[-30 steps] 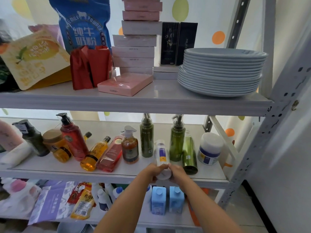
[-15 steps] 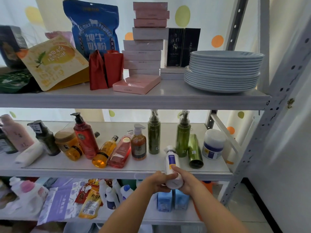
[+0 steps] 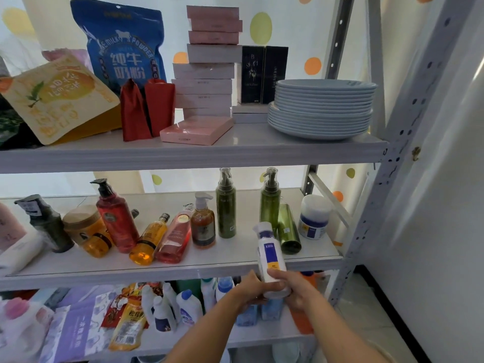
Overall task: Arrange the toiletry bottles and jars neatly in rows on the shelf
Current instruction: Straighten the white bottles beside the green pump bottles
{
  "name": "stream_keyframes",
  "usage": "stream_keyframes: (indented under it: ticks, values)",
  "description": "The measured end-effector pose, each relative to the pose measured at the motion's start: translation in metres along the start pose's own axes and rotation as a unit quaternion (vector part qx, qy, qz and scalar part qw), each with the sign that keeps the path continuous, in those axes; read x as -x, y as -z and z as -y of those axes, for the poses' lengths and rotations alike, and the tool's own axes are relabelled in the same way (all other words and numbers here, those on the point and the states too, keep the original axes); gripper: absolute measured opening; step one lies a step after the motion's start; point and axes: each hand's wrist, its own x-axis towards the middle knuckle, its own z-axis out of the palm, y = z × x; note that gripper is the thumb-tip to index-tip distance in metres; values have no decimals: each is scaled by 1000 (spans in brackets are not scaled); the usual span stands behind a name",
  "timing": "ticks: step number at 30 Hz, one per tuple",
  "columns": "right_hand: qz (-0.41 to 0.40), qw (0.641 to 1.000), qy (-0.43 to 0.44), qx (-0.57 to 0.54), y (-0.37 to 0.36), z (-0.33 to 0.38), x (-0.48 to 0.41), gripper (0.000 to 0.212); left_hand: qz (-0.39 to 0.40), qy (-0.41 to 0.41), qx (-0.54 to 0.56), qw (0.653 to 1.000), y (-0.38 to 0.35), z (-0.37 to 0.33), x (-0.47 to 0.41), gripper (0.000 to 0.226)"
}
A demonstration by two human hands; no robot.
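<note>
Glossy white plastic bottle (image 3: 269, 255) — smooth, shiny grey shelf (image 3: 183, 268).

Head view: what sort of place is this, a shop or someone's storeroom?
Likely a storeroom or mock shop display: a perforated metal rack holds unrelated goods, a milk powder bag and stacked plates above the toiletry bottles, including the held white bottle. A dotted curtain hangs behind.

Shows two bare arms, seen from the near edge of the view to the wrists: left forearm (image 3: 209, 328) and right forearm (image 3: 340, 334), both smooth and rounded. Ends in a bare left hand (image 3: 252, 289) and a bare right hand (image 3: 298, 292). Too blurred at the fingertips to make out the nails.
</note>
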Motion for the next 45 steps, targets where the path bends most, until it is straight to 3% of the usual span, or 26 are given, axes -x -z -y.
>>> stream_keyframes:
  ticks: [2,4,6,8,11,14,16,18,21,24,29,34,38,45]
  values:
    - [-3,1000,14,-11,7,4,4,62,16,-12,-13,1000,-7,-7,-3,92]
    - [-9,999,32,-21,14,12,8,44,29,-26,-30,999,-16,-16,-8,81]
    - [-15,998,49,-36,23,22,10,40,35,-36,-48,998,-25,-28,-13,73]
    - [-27,997,64,-34,31,30,9,55,34,-43,-69,996,-34,-39,-17,64]
    - [-40,995,78,-44,44,41,8,71,56,-59,-104,991,-43,-55,-22,30]
    - [-50,993,87,-64,59,52,2,78,71,-90,-178,977,-47,-69,-34,39]
    - [-55,992,86,-68,66,58,0,77,28,-115,-309,944,-48,-76,-44,55]
    - [-53,993,83,-66,69,64,-2,76,-57,-157,-430,887,-47,-78,-56,56]
    - [-46,994,84,-53,73,71,-11,82,-158,-219,-497,825,-48,-83,-66,47]
    - [-40,995,83,-39,78,82,-18,72,-177,-271,-543,775,-52,-88,-74,52]
    - [-28,996,80,-37,87,92,-29,63,-190,-261,-559,764,-54,-85,-90,77]
    - [-15,997,71,-35,96,94,-41,42,-200,-261,-638,697,-48,-78,-106,78]
    - [-13,996,76,-37,102,92,-47,59,-187,-252,-693,649,-50,-82,-111,77]
    - [-1,996,72,-43,104,92,-53,62,-183,-244,-704,641,-51,-82,-111,64]
